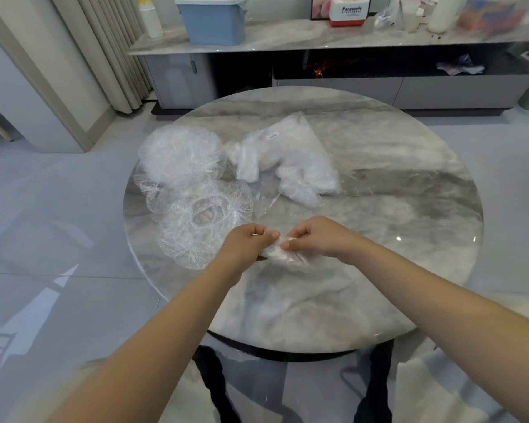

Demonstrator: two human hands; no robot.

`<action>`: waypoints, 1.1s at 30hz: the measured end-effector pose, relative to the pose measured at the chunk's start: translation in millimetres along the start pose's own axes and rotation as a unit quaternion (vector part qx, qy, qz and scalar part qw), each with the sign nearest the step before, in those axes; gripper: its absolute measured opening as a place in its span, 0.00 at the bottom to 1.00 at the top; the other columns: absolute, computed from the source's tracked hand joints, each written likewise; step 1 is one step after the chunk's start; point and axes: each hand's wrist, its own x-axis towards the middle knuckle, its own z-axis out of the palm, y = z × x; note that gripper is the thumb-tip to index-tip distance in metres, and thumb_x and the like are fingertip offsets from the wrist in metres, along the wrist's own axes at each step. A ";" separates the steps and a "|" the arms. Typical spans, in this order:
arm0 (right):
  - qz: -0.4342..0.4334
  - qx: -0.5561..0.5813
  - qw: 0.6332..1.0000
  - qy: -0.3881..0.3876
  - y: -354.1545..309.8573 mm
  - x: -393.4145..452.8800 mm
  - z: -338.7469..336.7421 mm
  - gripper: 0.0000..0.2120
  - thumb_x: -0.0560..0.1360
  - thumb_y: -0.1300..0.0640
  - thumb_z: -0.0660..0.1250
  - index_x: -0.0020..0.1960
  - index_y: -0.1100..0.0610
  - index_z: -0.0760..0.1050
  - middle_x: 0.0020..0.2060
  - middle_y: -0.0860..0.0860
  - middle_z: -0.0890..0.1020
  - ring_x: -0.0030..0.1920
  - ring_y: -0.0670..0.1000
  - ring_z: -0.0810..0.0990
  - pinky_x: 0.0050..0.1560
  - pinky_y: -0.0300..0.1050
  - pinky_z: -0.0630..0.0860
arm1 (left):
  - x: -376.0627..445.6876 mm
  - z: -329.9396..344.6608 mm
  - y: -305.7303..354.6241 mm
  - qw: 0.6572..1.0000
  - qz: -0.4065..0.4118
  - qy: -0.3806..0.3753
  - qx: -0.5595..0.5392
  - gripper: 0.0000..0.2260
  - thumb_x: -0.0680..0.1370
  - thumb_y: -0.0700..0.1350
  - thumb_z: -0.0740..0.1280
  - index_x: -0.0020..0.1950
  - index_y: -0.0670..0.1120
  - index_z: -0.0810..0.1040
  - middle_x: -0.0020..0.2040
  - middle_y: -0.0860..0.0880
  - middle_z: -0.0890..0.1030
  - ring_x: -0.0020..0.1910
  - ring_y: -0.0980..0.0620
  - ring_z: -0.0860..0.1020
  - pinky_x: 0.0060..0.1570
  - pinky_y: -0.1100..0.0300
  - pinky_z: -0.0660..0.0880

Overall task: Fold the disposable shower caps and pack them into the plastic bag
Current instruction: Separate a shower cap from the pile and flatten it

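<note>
Head view, looking down on two bare forearms reaching over a round marble-patterned table [379,270]. Left hand [251,239] and right hand [315,236] close together near the table's middle, fingers of both curled and pinching one small folded shower cap [283,250] between them. Cap bunched into a narrow, crumpled strip of clear, whitish film, resting on or just above the tabletop; which of the two, impossible to tell. Just beside the left hand, a loose shower cap [203,222] spread open and flat, transparent and crinkled, with a gathered elastic ring showing at its centre. Behind it, toward the far left of the table, a heap of more open caps [179,155], puffy and see-through, overlapping the spread one. Farther back, near the table's centre, a clear plastic bag [290,157] lying flat with a small label near its top, holding white, tightly folded bundles; its open edge pointing toward the hands, well apart from them. Beyond the table, a low grey cabinet [333,83] with a marble top carrying a blue lidded bin [213,21] and a red-and-white box [348,12]. Pale curtains [104,47] at the upper left, glossy grey floor tiles [43,224] around.
</note>
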 end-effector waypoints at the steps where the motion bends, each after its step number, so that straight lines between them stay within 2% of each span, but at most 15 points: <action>1: 0.006 0.003 1.000 0.006 -3.1 2.2 -4.4 0.10 0.72 0.53 0.73 0.45 0.60 0.82 0.36 0.49 0.78 0.37 0.46 0.73 0.39 0.37 0.68 | 2.6 -1.0 6.0 1.000 -0.002 -0.008 -0.008 0.06 0.77 0.43 0.69 0.46 0.40 0.78 0.40 0.45 0.81 0.40 0.52 0.80 0.46 0.60 0.80; 6: 0.029 -0.020 0.997 0.072 -17.3 18.9 -36.8 0.12 0.72 0.54 0.72 0.39 0.63 0.79 0.32 0.51 0.73 0.35 0.48 0.70 0.35 0.40 0.64 | 28.0 1.8 35.2 0.999 0.033 0.011 0.041 0.09 0.78 0.49 0.66 0.48 0.43 0.76 0.43 0.49 0.80 0.39 0.53 0.80 0.51 0.56 0.79; 8: 0.043 -0.043 0.991 0.118 -17.9 29.5 -49.6 0.13 0.72 0.54 0.71 0.41 0.66 0.80 0.33 0.51 0.73 0.34 0.48 0.70 0.33 0.40 0.64 | 41.7 4.4 39.9 0.997 0.040 0.033 0.061 0.09 0.78 0.49 0.65 0.50 0.43 0.75 0.45 0.49 0.79 0.39 0.53 0.80 0.48 0.57 0.77; 10: 0.059 -0.066 0.986 0.140 -16.3 41.9 -61.4 0.11 0.72 0.55 0.70 0.34 0.61 0.78 0.28 0.50 0.72 0.30 0.48 0.69 0.30 0.38 0.65 | 58.8 4.9 39.9 0.987 0.063 0.084 0.120 0.09 0.77 0.50 0.66 0.50 0.45 0.75 0.46 0.49 0.79 0.40 0.53 0.79 0.43 0.60 0.75; 11: 0.069 -0.081 0.984 0.142 -13.4 48.5 -64.3 0.15 0.73 0.56 0.69 0.29 0.58 0.74 0.25 0.49 0.70 0.28 0.48 0.68 0.28 0.38 0.64 | 64.9 4.3 37.5 0.976 0.078 0.114 0.171 0.09 0.76 0.50 0.67 0.51 0.46 0.74 0.45 0.50 0.78 0.41 0.53 0.78 0.41 0.61 0.73; 13: 0.096 -0.121 0.979 0.133 -8.9 59.2 -67.5 0.18 0.73 0.56 0.68 0.27 0.54 0.67 0.24 0.49 0.66 0.26 0.48 0.65 0.27 0.39 0.62 | 76.3 3.9 32.4 0.947 0.101 0.148 0.267 0.13 0.75 0.52 0.69 0.53 0.47 0.73 0.47 0.51 0.75 0.43 0.53 0.76 0.39 0.61 0.72; 15: 0.113 -0.133 0.976 0.130 -0.8 70.6 -66.5 0.13 0.74 0.56 0.66 0.32 0.54 0.71 0.26 0.49 0.69 0.28 0.48 0.67 0.27 0.39 0.62 | 85.5 4.3 24.8 0.911 0.127 0.164 0.356 0.20 0.72 0.56 0.70 0.56 0.47 0.71 0.51 0.50 0.73 0.48 0.51 0.75 0.44 0.57 0.73; 17: 0.115 -0.102 0.980 0.126 6.5 82.5 -63.1 0.06 0.75 0.55 0.65 0.43 0.56 0.78 0.34 0.51 0.75 0.33 0.50 0.72 0.29 0.39 0.66 | 95.3 6.3 19.1 0.865 0.156 0.178 0.442 0.23 0.71 0.59 0.70 0.58 0.46 0.70 0.54 0.49 0.72 0.53 0.49 0.73 0.46 0.57 0.72; 19: 0.104 -0.036 0.985 0.132 14.4 94.1 -55.5 0.10 0.76 0.55 0.66 0.55 0.57 0.78 0.42 0.52 0.77 0.39 0.51 0.75 0.31 0.38 0.69 | 101.9 8.2 14.5 0.820 0.173 0.189 0.511 0.21 0.74 0.57 0.69 0.59 0.46 0.69 0.55 0.48 0.72 0.54 0.48 0.72 0.47 0.58 0.69; 21: 0.080 0.013 0.983 0.163 19.0 105.6 -45.6 0.17 0.77 0.55 0.66 0.65 0.56 0.72 0.48 0.52 0.77 0.44 0.52 0.75 0.36 0.38 0.70 | 106.9 10.4 11.5 0.794 0.201 0.201 0.537 0.14 0.77 0.52 0.66 0.56 0.44 0.71 0.53 0.46 0.73 0.51 0.46 0.73 0.46 0.55 0.70; 24: 0.045 0.032 0.974 0.222 24.4 123.9 -36.6 0.21 0.78 0.56 0.64 0.70 0.53 0.67 0.60 0.56 0.75 0.58 0.52 0.74 0.48 0.34 0.64 | 114.0 10.8 9.2 0.805 0.250 0.201 0.500 0.05 0.78 0.42 0.64 0.48 0.40 0.74 0.47 0.42 0.74 0.43 0.42 0.74 0.36 0.52 0.71; 26: 0.018 0.030 0.969 0.245 27.3 137.3 -34.2 0.21 0.79 0.56 0.62 0.71 0.52 0.65 0.61 0.57 0.75 0.63 0.52 0.72 0.51 0.35 0.64 | 118.1 8.3 7.2 0.819 0.249 0.185 0.482 0.05 0.79 0.41 0.61 0.49 0.40 0.73 0.49 0.43 0.72 0.43 0.44 0.73 0.35 0.53 0.71; 30: 0.008 -0.053 0.945 0.321 37.9 162.7 -28.5 0.20 0.77 0.54 0.62 0.69 0.46 0.69 0.53 0.59 0.76 0.56 0.57 0.74 0.59 0.49 0.71 | 117.5 4.8 0.3 0.839 0.236 0.152 0.467 0.04 0.81 0.41 0.57 0.52 0.41 0.70 0.53 0.46 0.69 0.42 0.48 0.70 0.35 0.58 0.65; 33: 0.003 -0.029 0.934 0.357 36.5 180.3 -23.0 0.18 0.76 0.54 0.63 0.65 0.42 0.71 0.50 0.56 0.74 0.52 0.58 0.74 0.57 0.52 0.72 | 117.1 3.4 -4.6 0.854 0.223 0.119 0.454 0.03 0.80 0.37 0.56 0.50 0.42 0.69 0.53 0.47 0.70 0.40 0.48 0.70 0.34 0.59 0.64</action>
